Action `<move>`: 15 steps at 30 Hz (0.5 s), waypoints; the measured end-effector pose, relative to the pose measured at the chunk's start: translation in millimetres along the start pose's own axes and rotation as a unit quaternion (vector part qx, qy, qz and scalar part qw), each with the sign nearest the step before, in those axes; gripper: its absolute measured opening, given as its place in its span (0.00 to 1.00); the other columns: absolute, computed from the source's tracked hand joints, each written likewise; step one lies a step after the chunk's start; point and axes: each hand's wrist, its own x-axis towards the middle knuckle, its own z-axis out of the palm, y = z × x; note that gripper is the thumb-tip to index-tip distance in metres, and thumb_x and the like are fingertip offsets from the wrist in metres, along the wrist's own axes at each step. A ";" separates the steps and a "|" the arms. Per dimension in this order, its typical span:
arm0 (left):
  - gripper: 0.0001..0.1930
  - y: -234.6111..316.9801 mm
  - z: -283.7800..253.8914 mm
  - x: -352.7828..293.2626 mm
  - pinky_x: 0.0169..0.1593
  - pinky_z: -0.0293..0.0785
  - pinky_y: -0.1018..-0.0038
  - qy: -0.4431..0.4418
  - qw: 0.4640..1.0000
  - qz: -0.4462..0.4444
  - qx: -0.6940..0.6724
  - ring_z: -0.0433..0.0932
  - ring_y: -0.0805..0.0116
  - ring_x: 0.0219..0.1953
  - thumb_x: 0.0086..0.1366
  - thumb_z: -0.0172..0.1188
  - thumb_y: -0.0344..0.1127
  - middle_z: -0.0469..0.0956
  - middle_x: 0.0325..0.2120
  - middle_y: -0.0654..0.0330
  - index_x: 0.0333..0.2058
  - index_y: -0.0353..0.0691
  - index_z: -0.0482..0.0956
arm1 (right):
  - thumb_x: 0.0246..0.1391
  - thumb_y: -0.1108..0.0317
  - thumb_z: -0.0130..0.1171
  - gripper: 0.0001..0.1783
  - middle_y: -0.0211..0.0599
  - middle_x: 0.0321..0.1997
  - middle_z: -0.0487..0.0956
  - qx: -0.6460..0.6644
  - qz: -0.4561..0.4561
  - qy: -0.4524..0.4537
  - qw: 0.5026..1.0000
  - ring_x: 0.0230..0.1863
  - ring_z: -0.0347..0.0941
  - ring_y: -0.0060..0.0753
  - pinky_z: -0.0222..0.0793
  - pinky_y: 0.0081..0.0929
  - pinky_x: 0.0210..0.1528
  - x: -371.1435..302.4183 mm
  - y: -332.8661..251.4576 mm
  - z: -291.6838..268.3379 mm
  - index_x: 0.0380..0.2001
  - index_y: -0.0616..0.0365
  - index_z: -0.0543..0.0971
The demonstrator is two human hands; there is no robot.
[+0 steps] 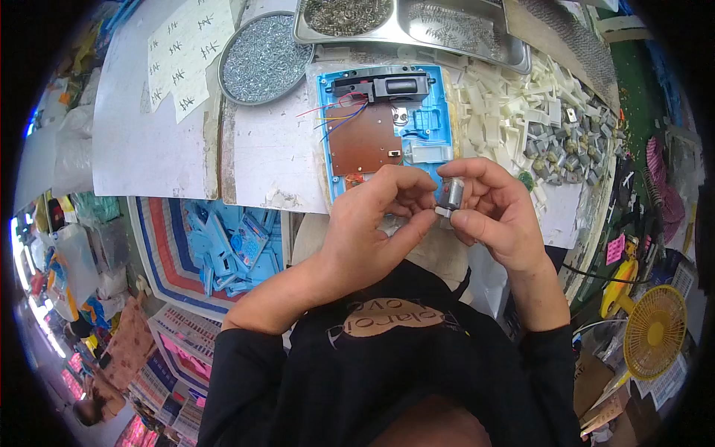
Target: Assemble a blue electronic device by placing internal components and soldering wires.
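Between the thumb and forefinger of my right hand [503, 212] is a small silver motor [450, 194]. Just below it, a small white plastic piece [442, 212] shows between my two thumbs. My left hand [380, 220] is closed close beside the motor, its fingers curled and its thumb tip at the white piece; what it pinches is partly hidden. Beyond my hands lies a light-blue plastic housing [323, 119], inner side up. Inside it are a brown circuit board [361, 138], a black part [398, 87] along the far side and loose coloured wires [346, 113].
Motors [570, 153] and white plastic parts [491, 112] are heaped at the right. Screws fill a round tray [224, 73]; a metal tray [398, 37] of small parts stands behind. Blue housings [238, 242] fill a striped container [160, 246] at lower left. A yellow fan [655, 333] stands at right.
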 end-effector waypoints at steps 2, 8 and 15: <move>0.18 3.0 -2.1 0.3 0.46 0.79 0.78 -0.028 0.999 -0.015 0.009 0.82 0.73 0.42 0.63 0.66 0.19 0.80 0.40 0.59 0.50 0.34 0.74 | 0.57 0.76 0.66 0.27 0.22 0.29 0.74 -0.036 -0.009 0.007 0.999 0.29 0.68 0.10 0.62 0.11 0.31 0.4 0.8 -4.2 0.60 0.62 0.74; 0.16 3.5 -3.6 6.5 0.46 0.81 0.76 -0.033 0.999 0.016 0.019 0.82 0.73 0.43 0.62 0.67 0.19 0.80 0.41 0.58 0.48 0.33 0.75 | 0.54 0.80 0.65 0.25 0.24 0.31 0.75 -0.220 -0.107 0.059 0.968 0.29 0.69 0.12 0.65 0.14 0.33 -0.4 -3.0 2.4 0.57 0.62 0.76; 0.08 2.0 -6.0 3.0 0.42 0.76 0.60 0.026 0.993 0.115 0.023 0.80 0.49 0.37 0.59 0.65 0.28 0.80 0.32 0.52 0.37 0.36 0.80 | 0.52 0.79 0.68 0.23 0.46 0.49 0.81 -0.413 -0.292 0.106 0.856 0.47 0.79 0.38 0.75 0.31 0.50 -11.8 27.4 -5.2 0.53 0.65 0.78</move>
